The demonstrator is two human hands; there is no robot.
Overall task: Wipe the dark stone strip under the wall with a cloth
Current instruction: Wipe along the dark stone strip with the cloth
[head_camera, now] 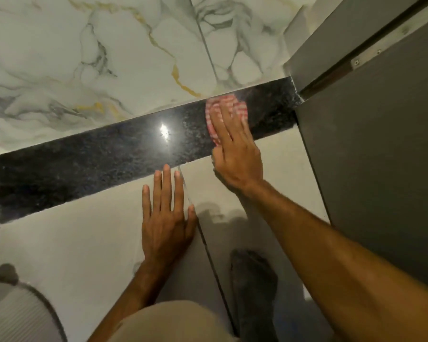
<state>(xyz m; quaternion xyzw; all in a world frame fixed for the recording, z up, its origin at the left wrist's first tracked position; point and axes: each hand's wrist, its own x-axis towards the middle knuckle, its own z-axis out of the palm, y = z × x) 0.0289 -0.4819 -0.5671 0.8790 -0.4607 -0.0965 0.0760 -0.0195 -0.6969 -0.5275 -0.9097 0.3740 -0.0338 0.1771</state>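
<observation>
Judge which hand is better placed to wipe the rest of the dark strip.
Right. The right hand already presses the checked cloth flat on the dark stone strip near its door end. The left hand lies flat on the pale floor tile, apparently as a brace.

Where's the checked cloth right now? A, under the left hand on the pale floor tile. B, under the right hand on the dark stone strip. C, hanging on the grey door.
B: the right hand presses the red-and-white checked cloth flat onto the dark stone strip.
</observation>
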